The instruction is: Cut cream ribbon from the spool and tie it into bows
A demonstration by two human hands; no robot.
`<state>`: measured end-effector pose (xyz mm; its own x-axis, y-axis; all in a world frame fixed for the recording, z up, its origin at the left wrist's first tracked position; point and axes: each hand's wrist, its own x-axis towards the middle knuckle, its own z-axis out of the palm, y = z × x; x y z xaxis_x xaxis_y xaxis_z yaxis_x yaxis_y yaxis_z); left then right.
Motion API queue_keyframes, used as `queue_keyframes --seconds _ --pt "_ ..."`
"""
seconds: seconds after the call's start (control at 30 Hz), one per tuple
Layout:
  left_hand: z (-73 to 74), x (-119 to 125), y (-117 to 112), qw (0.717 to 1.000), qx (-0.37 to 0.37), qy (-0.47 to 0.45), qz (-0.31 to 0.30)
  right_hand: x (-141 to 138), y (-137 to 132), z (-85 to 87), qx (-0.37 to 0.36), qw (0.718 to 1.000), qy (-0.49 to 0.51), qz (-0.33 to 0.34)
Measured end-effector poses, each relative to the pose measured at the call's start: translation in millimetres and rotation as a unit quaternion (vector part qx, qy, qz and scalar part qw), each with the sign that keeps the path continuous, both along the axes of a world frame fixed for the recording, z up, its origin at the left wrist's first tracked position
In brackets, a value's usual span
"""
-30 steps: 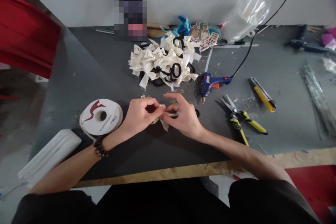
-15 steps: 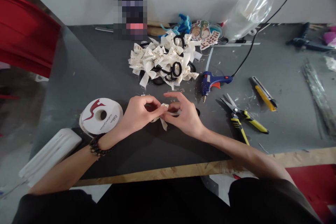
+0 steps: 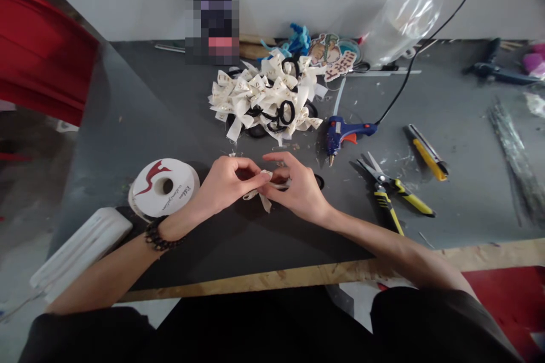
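A short cream ribbon bow (image 3: 264, 202) is pinched between my two hands over the dark table, its tails hanging toward me. My left hand (image 3: 227, 184) closes thumb and fingertips on its left side. From the right, my right hand (image 3: 300, 187) grips it between thumb and fingers, with the index finger raised. The fingers hide much of the bow's middle. Just beyond my right hand lies a black hair tie (image 3: 319, 182), partly covered. Beyond both hands sits a heap of cream ribbon bows (image 3: 255, 91) on black hair ties.
A ribbon spool (image 3: 147, 181) and a white device (image 3: 83, 249) stand left. On the right lie a blue glue gun (image 3: 347, 129) with its cord, open yellow-handled snips (image 3: 385, 184) and a yellow utility knife (image 3: 428, 153). A plastic bag (image 3: 404, 11) leans at the back.
Both hands stay nearly in place, with the fingers shifting slightly on the ribbon. The right hand has moved a little left, and more of the black hair tie shows.
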<state>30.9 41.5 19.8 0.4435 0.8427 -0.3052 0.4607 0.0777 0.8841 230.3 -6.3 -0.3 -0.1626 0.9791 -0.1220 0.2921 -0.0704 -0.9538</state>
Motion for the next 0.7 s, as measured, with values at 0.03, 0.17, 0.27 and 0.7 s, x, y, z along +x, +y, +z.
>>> queue_keyframes --seconds 0.03,0.17,0.27,0.7 --pt "0.5 -0.1 0.6 1.000 0.012 0.011 -0.001 0.0 -0.3 0.8 -0.001 1.000 0.003 0.000" --pt "2.4 0.3 1.0 0.997 0.059 0.041 0.004 -0.2 -1.3 2.3 -0.005 1.000 0.020 0.002" --pt "2.9 -0.1 1.6 0.995 0.086 0.038 0.023 -0.3 -1.7 1.6 -0.003 1.000 0.010 0.003" --pt "2.0 -9.4 8.8 0.999 0.013 0.020 -0.027 -0.1 0.8 -3.9 -0.039 0.999 0.029 -0.007"
